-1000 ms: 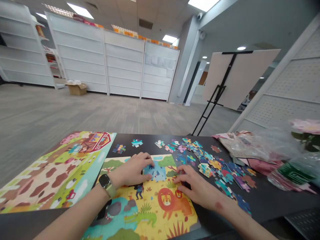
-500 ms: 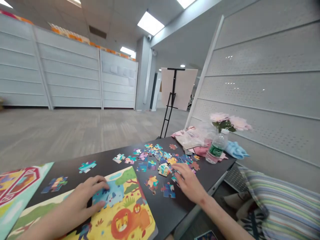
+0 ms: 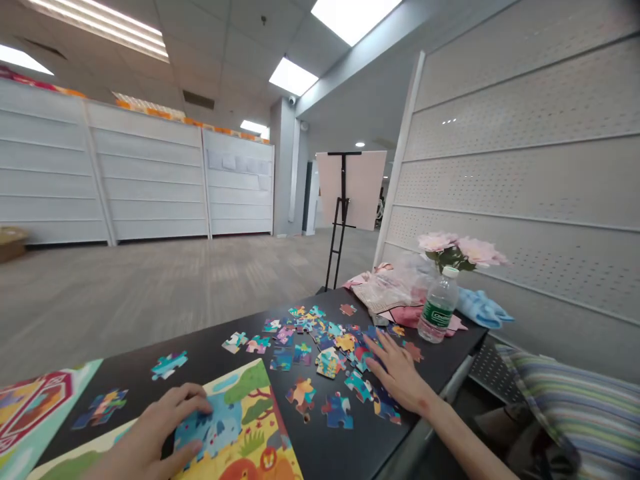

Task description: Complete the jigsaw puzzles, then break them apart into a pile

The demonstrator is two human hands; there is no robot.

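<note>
My left hand (image 3: 165, 427) lies on a colourful picture board (image 3: 270, 420) printed with lions, trees and a blue elephant. Its thumb and fingers are apart, with the fingertips on the elephant. My right hand (image 3: 397, 373) reaches over the right side of a pile of jigsaw pieces (image 3: 345, 342), its fingers spread and nothing visibly gripped. Some pieces beneath that hand are hidden. Nearer to me lie an orange piece (image 3: 302, 395) and a dark blue piece (image 3: 338, 410). Left of the pile is a teal piece (image 3: 169, 365), with joined pieces (image 3: 101, 408) below it.
A water bottle (image 3: 439, 307) stands at the table's right end, beside plastic-wrapped pink cloth (image 3: 400, 300), pink flowers (image 3: 465, 250) and blue cloth (image 3: 483, 308). A box-like printed sheet (image 3: 45, 407) lies at far left. A striped cushion (image 3: 585, 407) is at right, an easel (image 3: 343, 213) beyond.
My right hand has moved right across the pile, uncovering pieces that lay beneath it. My left hand stays on the board. The view has tilted up slightly.
</note>
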